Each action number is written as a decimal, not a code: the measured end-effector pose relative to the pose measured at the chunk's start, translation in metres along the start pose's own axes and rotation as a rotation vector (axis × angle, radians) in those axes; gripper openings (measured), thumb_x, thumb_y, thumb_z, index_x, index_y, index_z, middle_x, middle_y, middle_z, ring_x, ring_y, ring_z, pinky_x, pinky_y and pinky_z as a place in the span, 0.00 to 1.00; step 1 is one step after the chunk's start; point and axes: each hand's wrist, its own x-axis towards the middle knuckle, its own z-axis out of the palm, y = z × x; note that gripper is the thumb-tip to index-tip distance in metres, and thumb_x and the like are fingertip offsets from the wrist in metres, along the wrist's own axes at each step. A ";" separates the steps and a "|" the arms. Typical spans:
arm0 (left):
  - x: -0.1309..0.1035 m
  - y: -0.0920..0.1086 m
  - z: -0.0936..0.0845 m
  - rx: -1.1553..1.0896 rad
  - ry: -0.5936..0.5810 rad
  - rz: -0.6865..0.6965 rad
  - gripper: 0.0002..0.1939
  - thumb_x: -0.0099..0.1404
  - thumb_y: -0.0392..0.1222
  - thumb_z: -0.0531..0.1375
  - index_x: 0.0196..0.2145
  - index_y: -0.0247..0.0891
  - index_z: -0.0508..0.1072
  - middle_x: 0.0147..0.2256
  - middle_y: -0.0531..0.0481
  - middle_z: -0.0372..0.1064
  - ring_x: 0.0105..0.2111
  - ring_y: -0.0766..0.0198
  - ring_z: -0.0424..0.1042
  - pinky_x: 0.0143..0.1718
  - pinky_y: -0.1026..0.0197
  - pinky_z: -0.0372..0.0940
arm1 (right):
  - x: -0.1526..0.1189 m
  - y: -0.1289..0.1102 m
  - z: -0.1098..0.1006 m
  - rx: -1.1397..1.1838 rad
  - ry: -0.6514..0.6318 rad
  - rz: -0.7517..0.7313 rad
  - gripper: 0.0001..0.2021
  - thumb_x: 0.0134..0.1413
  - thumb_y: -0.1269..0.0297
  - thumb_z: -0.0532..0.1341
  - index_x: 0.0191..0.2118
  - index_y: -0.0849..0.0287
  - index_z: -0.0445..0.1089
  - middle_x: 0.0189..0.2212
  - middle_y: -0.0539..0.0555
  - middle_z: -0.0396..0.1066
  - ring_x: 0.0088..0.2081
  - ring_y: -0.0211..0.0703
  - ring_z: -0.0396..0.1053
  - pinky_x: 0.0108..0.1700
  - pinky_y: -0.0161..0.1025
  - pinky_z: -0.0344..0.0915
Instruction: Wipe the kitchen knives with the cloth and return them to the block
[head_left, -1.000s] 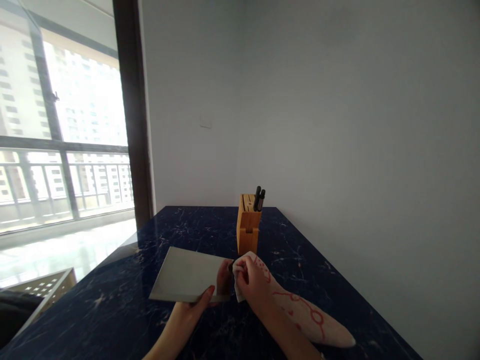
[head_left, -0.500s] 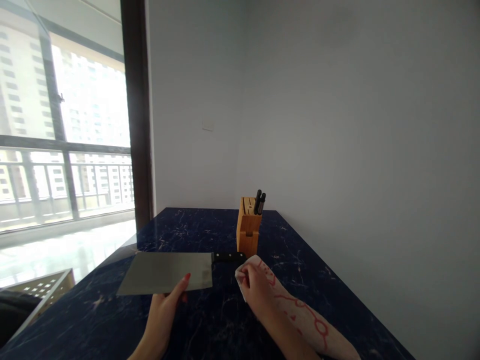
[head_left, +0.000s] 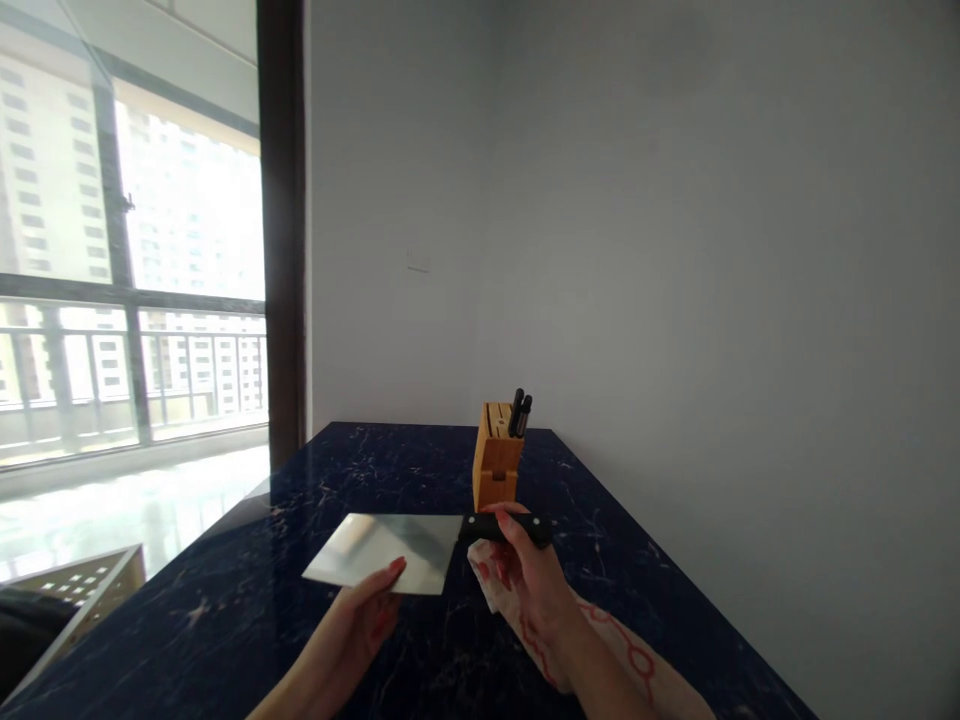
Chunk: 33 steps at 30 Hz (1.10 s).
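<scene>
Cleaver (head_left: 420,550), broad rectangular metal blade, black riveted handle (head_left: 536,531); held level above the near part of the desk (head_left: 405,462), blade to the left, handle to the right. Left hand (head_left: 360,612): fingers gripping the blade by its near edge, thumb flat on the upper face. Right hand (head_left: 538,580): fingers closed on the handle, with a bunched end of cloth among them. Cloth (head_left: 634,655), whitish with red line pattern, trailing from the right fingers beneath the forearm to lower right. Knife block (head_left: 496,468), wooden, slotted, upright on the desk just beyond the handle; two black-handled knives (head_left: 517,412) seated at its right side. Desk, dark blue, marbled, pale veining. Crate (head_left: 116,585), pale, square perforations, lower left beside the desk; dark contents, identity not discernible. Window (head_left: 191,230), metal-framed, at left; railing (head_left: 202,370) outside.
</scene>
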 end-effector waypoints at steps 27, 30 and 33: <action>0.021 -0.024 -0.008 0.661 -0.385 0.275 0.27 0.56 0.63 0.50 0.26 0.34 0.70 0.08 0.62 0.50 0.09 0.75 0.45 0.13 0.69 0.40 | 0.093 -0.206 -0.005 -0.898 0.303 -0.875 0.11 0.43 0.61 0.56 0.29 0.63 0.69 0.17 0.48 0.63 0.17 0.34 0.59 0.19 0.31 0.55; 0.023 -0.029 -0.007 0.665 -0.397 0.253 0.27 0.56 0.64 0.49 0.27 0.34 0.70 0.09 0.62 0.50 0.09 0.75 0.45 0.13 0.69 0.39 | 0.101 -0.210 0.004 -0.986 0.295 -0.834 0.11 0.43 0.60 0.56 0.28 0.63 0.70 0.15 0.48 0.63 0.18 0.36 0.61 0.21 0.33 0.58; 0.022 -0.034 -0.004 0.709 -0.419 0.213 0.29 0.55 0.65 0.48 0.27 0.34 0.70 0.09 0.61 0.51 0.09 0.75 0.45 0.13 0.69 0.39 | 0.114 -0.214 0.027 -1.127 0.291 -0.832 0.10 0.43 0.60 0.56 0.26 0.63 0.69 0.16 0.50 0.63 0.21 0.38 0.63 0.26 0.35 0.60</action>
